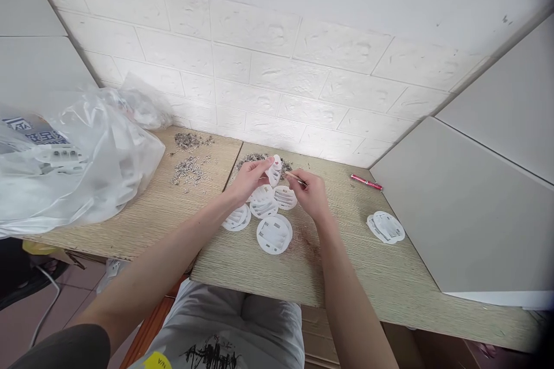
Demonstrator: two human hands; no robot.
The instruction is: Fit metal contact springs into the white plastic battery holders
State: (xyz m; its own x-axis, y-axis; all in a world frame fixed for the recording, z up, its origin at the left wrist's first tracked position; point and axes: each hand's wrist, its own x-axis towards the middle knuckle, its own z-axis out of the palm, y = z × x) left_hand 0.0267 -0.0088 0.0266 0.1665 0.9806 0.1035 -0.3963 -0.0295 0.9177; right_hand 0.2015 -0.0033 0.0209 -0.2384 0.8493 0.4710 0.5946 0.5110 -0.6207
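Note:
My left hand (251, 180) pinches a white round slotted plastic disc (274, 172) and holds it tilted up above the table. My right hand (312, 195) is closed around a slim pointed tool (296, 179), perhaps tweezers, whose tip is close to the disc's right edge. Whether the tip touches the disc, I cannot tell. Below both hands several similar discs lie flat and partly overlapping, among them a large white disc (274, 234) with dark printing nearest to me. Behind the hands is a spread of small metal parts (255, 158), partly hidden by the left hand.
Two heaps of small metal parts (188, 172) lie on the left tabletop, beside a big clear plastic bag (116, 155) of white parts. To the right are a red pen (366, 182) and stacked discs (386, 227). A white brick-pattern wall (277, 81) and grey side panel (476, 213) bound the table.

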